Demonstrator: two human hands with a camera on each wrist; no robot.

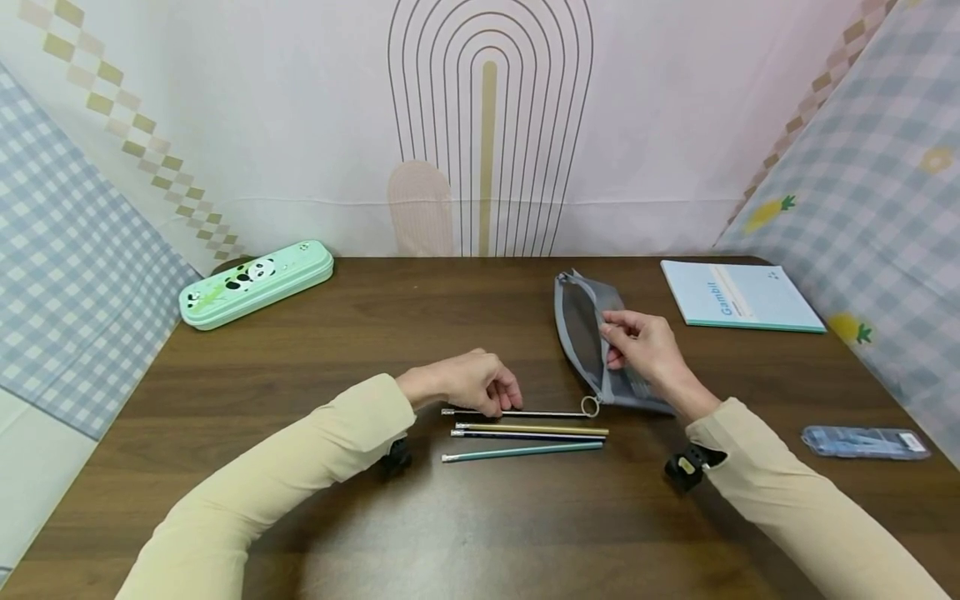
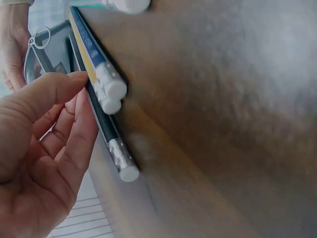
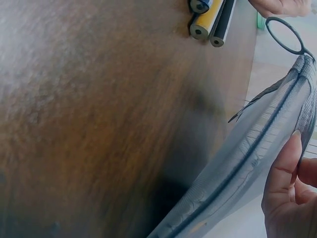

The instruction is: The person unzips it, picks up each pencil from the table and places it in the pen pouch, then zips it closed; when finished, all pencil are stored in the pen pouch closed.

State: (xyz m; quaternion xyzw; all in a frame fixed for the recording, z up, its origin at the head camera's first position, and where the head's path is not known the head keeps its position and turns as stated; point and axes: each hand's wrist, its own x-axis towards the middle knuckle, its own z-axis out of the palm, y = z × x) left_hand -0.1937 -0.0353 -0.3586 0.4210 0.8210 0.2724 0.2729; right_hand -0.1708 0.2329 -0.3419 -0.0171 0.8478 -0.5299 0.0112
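My left hand point(image 1: 472, 383) has its thumb and fingertips on a black pencil point(image 1: 551, 414), the farthest of several pencils on the table; the left wrist view shows thumb and fingers on either side of this black pencil point(image 2: 104, 119). Nearer to me lie a gold pencil point(image 1: 540, 429), a dark blue one point(image 1: 525, 435) and a teal one point(image 1: 525, 452), erasers to the left. A grey mesh pouch point(image 1: 581, 333) lies unzipped on the right, its zipper ring beside the black pencil's tip. My right hand point(image 1: 648, 350) pinches the pouch's right opening edge, also seen in the right wrist view.
A mint panda pencil case point(image 1: 258, 283) sits at the table's back left. At the back right lies a light blue notebook point(image 1: 742, 296), and a clear blue case point(image 1: 866, 442) is near the right edge. Patterned cloth hangs behind and at both sides.
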